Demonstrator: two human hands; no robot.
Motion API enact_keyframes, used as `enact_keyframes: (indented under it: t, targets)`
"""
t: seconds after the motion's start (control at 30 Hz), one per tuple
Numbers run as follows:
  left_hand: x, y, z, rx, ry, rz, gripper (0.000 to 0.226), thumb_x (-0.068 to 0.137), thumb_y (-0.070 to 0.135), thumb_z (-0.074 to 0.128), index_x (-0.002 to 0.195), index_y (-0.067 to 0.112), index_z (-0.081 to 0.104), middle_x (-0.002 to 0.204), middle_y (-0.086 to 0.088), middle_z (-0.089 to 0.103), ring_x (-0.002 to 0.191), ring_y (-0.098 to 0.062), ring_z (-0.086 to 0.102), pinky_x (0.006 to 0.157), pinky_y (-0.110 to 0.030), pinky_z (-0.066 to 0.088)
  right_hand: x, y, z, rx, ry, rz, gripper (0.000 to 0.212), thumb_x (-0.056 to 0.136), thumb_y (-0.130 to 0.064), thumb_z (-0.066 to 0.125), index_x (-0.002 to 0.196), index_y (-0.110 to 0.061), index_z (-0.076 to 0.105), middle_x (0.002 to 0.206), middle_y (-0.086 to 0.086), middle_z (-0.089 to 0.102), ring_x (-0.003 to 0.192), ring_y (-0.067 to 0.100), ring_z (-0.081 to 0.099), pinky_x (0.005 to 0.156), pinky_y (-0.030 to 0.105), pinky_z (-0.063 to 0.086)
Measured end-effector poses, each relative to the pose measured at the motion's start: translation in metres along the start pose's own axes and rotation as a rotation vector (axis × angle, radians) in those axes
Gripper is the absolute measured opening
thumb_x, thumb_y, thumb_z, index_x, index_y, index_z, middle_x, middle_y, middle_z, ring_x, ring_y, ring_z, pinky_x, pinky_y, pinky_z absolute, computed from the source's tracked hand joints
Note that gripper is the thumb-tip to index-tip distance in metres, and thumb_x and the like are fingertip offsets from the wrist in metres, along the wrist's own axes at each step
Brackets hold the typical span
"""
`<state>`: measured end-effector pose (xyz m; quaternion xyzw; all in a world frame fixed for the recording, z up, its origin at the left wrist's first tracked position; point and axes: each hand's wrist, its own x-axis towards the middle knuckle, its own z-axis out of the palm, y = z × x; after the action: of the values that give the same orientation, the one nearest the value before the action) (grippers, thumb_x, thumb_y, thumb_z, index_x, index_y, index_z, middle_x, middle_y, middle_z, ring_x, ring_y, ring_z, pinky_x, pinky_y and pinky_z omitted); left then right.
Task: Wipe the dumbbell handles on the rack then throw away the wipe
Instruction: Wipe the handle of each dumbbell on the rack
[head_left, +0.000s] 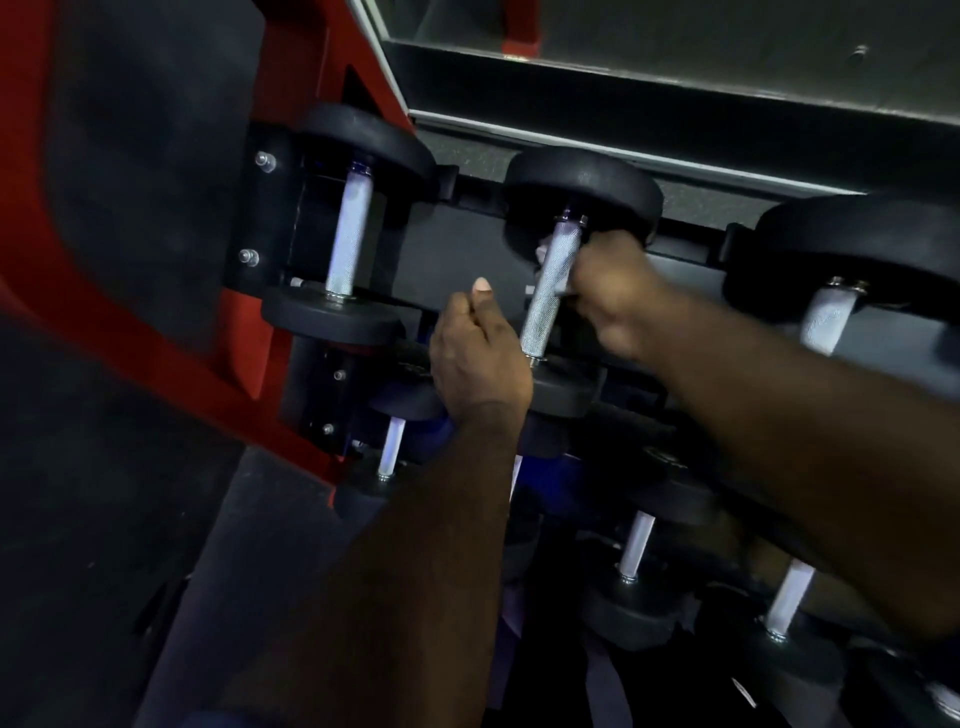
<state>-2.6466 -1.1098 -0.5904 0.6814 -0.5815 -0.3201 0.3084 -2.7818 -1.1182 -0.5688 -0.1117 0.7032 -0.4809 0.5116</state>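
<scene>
Black dumbbells with knurled silver handles lie on a dark rack (457, 249), seen from above. My right hand (608, 291) is wrapped around the upper part of the middle dumbbell handle (545, 301), and one fingertip shows on the handle's left side. The hand is blurred and no wipe is visible in it. My left hand (478, 353) hovers just left of that handle with its fingers curled and thumb up; nothing shows in it. Another top-row dumbbell handle (349, 244) is to the left, and a third dumbbell handle (826, 317) is to the right.
A lower tier holds several more dumbbells (636, 545). A red frame post (291, 67) stands on the left over dark rubber floor (104, 519). A mirror edge with a metal ledge (623, 135) runs behind the rack.
</scene>
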Motion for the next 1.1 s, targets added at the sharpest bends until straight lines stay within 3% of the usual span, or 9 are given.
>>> enact_keyframes:
  t: [0.13, 0.23, 0.33, 0.47, 0.6, 0.73, 0.83, 0.9, 1.1]
  targets:
    - [-0.001, 0.0, -0.001, 0.001, 0.002, 0.009, 0.061, 0.1, 0.062, 0.028, 0.095, 0.015, 0.066, 0.093, 0.001, 0.071, 0.093, -0.023, 0.064, 0.089, -0.047, 0.052, -0.047, 0.041, -0.016, -0.702, 0.128, -0.521, 0.025, 0.086, -0.012, 0.069, 0.111, -0.014, 0.073, 0.102, 0.006, 0.075, 0.092, 0.025, 0.069, 0.076, 0.01, 0.038]
    - [-0.002, 0.001, -0.002, 0.014, -0.007, 0.001, 0.058, 0.102, 0.061, 0.029, 0.095, 0.017, 0.066, 0.094, 0.002, 0.071, 0.094, -0.022, 0.065, 0.09, -0.048, 0.052, -0.05, 0.047, -0.031, -0.935, -0.001, -0.911, 0.036, 0.083, -0.007, 0.066, 0.118, -0.011, 0.072, 0.123, 0.013, 0.067, 0.106, 0.033, 0.066, 0.089, 0.031, 0.053]
    - [-0.002, -0.001, -0.001, 0.009, -0.013, -0.022, 0.055, 0.104, 0.06, 0.031, 0.094, 0.019, 0.066, 0.093, 0.004, 0.07, 0.093, -0.02, 0.065, 0.089, -0.047, 0.053, -0.032, 0.022, -0.039, -1.289, -0.217, -1.06, 0.043, 0.083, -0.01, 0.063, 0.126, -0.014, 0.066, 0.139, 0.012, 0.047, 0.122, 0.032, 0.05, 0.087, 0.042, 0.055]
    - [-0.002, 0.001, -0.002, -0.022, 0.015, -0.024, 0.062, 0.099, 0.065, 0.028, 0.092, 0.017, 0.067, 0.091, 0.002, 0.073, 0.091, -0.022, 0.068, 0.089, -0.046, 0.054, -0.02, -0.007, -0.053, -1.375, -0.199, -1.136, 0.055, 0.086, -0.024, 0.034, 0.128, -0.01, 0.067, 0.132, 0.013, 0.053, 0.123, 0.03, 0.051, 0.098, 0.041, 0.052]
    - [-0.002, 0.003, -0.001, -0.014, 0.014, -0.017, 0.062, 0.1, 0.063, 0.028, 0.093, 0.017, 0.068, 0.092, 0.002, 0.074, 0.093, -0.023, 0.068, 0.091, -0.046, 0.053, -0.035, 0.008, -0.049, -1.724, -0.643, -1.326, 0.048, 0.093, -0.023, 0.032, 0.124, -0.01, 0.066, 0.128, 0.008, 0.055, 0.124, 0.024, 0.049, 0.101, 0.036, 0.047]
    - [-0.002, 0.002, -0.001, -0.015, 0.023, -0.02, 0.062, 0.099, 0.064, 0.027, 0.089, 0.017, 0.067, 0.088, 0.002, 0.073, 0.09, -0.022, 0.068, 0.09, -0.046, 0.053, -0.009, -0.016, -0.056, -1.649, -0.316, -1.267, 0.057, 0.085, -0.007, 0.051, 0.142, 0.003, 0.052, 0.153, 0.025, 0.042, 0.14, 0.041, 0.041, 0.114, 0.051, 0.041]
    - [-0.004, 0.006, -0.003, 0.012, 0.006, -0.027, 0.059, 0.103, 0.061, 0.029, 0.091, 0.018, 0.068, 0.09, 0.001, 0.073, 0.092, -0.023, 0.066, 0.09, -0.047, 0.052, -0.022, 0.005, -0.046, -1.828, -0.375, -1.323, 0.061, 0.084, -0.007, 0.049, 0.143, 0.01, 0.047, 0.15, 0.031, 0.044, 0.143, 0.042, 0.04, 0.122, 0.05, 0.023]
    - [-0.006, 0.008, -0.004, 0.025, 0.0, -0.031, 0.059, 0.104, 0.06, 0.029, 0.094, 0.018, 0.069, 0.093, 0.0, 0.073, 0.094, -0.023, 0.066, 0.09, -0.047, 0.052, -0.024, 0.008, -0.042, -1.814, -0.491, -1.377, 0.054, 0.083, -0.007, 0.048, 0.133, 0.01, 0.058, 0.139, 0.03, 0.056, 0.135, 0.041, 0.05, 0.118, 0.047, 0.025]
    - [-0.005, 0.008, -0.004, 0.006, 0.001, -0.049, 0.063, 0.1, 0.066, 0.026, 0.095, 0.019, 0.068, 0.098, 0.001, 0.074, 0.097, -0.022, 0.067, 0.091, -0.047, 0.052, -0.013, 0.005, -0.034, -1.62, -0.346, -1.306, 0.044, 0.092, -0.006, 0.04, 0.126, 0.008, 0.063, 0.133, 0.029, 0.059, 0.131, 0.04, 0.053, 0.119, 0.045, 0.033]
